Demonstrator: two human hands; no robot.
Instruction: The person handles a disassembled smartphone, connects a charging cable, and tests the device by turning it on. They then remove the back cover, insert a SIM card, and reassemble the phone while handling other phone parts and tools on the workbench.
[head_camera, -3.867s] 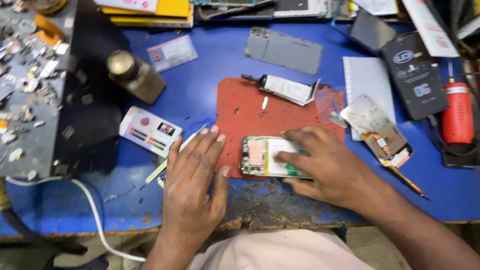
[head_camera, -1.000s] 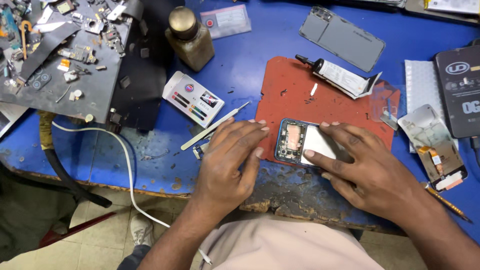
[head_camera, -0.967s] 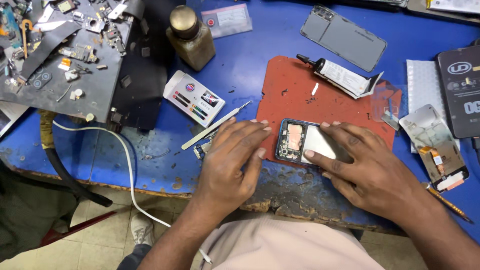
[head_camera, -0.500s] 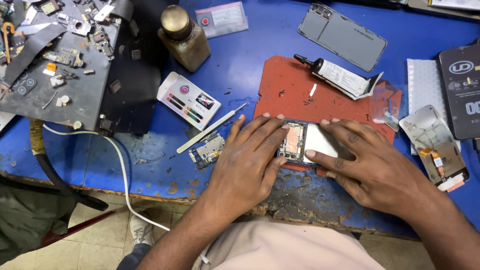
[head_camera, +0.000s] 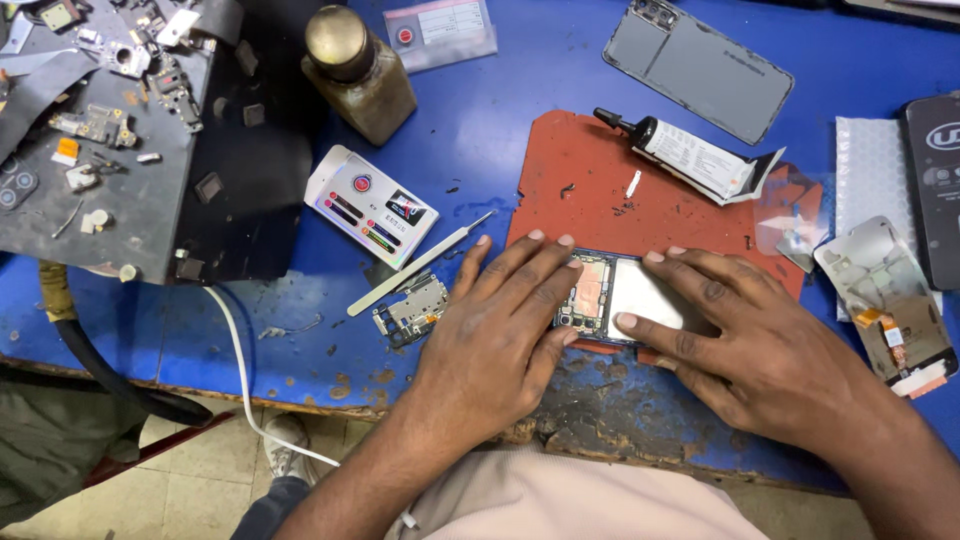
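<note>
Two hands lie flat over an opened phone at the near edge of a red mat on the blue counter. The left hand is spread, fingers together and pressed on the phone's left end, covering part of the exposed board. The right hand is likewise flat, its fingers laid across the pale plate on the right half; neither hand is clamped around anything, both bear down from above.

The work appears to be seating or steadying the phone's insides. To do it well, I judge the pressure should stay even across both ends, with fingertips kept on flat metal and frame, not on the fragile connectors near the middle. Holding the phone square on the mat should stop it sliding toward the counter's worn edge.

Just left of the left hand lie a small loose board and a thin metal spudger, apart from the phone. A glue tube rests on the mat's far side, a grey back cover beyond it, and a brown bottle to the far left.
</note>
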